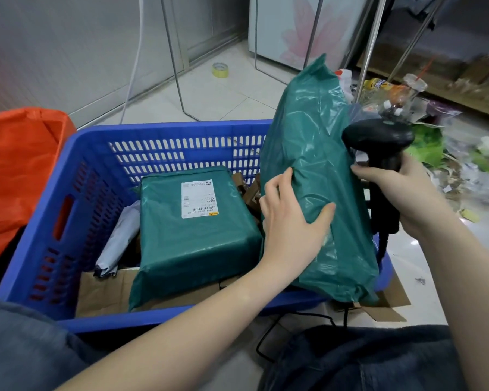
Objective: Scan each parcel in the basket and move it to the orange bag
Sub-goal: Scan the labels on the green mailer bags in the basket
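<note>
Green plastic parcel (319,176): upright on the blue slotted basket's (76,176) right rim, label unseen.
Left hand (291,218): spread flat against it.
Right hand (401,193): wrapped round black scanner (378,148).
Risk: slipping outward; mis-scan.
Orange bag (17,165): far left.

Basket (96,153): moulded blue plastic, smooth, slotted walls. Upright parcel (316,165) at the basket's right wall: green plastic film, glossy, wrinkled. Flat parcel (198,244) inside the basket: same green film, tauter, with a matt white paper label (199,199). Grey pouch (122,238) at its left: smooth plastic film. Basket bottom: matt brown cardboard (105,289). Bag (20,165) left of the basket: orange woven-looking cloth, dull. Scanner (378,139) right of the upright parcel: black plastic, semi-matt. Floor (209,97) beyond the basket: glossy tile.
</note>
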A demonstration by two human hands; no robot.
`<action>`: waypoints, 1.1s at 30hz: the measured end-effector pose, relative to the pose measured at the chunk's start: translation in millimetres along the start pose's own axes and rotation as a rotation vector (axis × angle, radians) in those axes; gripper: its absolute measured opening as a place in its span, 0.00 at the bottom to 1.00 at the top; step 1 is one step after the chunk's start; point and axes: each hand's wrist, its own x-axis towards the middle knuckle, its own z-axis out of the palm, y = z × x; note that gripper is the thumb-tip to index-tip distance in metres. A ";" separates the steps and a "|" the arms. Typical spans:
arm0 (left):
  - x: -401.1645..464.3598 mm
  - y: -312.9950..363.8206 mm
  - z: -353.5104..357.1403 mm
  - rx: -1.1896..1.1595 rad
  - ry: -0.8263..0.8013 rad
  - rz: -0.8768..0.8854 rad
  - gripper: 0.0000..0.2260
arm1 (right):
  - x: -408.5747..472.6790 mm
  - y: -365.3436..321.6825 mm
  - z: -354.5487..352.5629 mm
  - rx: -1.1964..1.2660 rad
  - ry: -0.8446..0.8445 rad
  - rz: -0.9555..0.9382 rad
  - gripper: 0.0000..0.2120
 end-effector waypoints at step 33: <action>33.4 -88.8 -187.8 0.074 -0.550 -0.063 0.09 | -64.8 -36.5 213.4 0.017 -0.386 0.165 0.10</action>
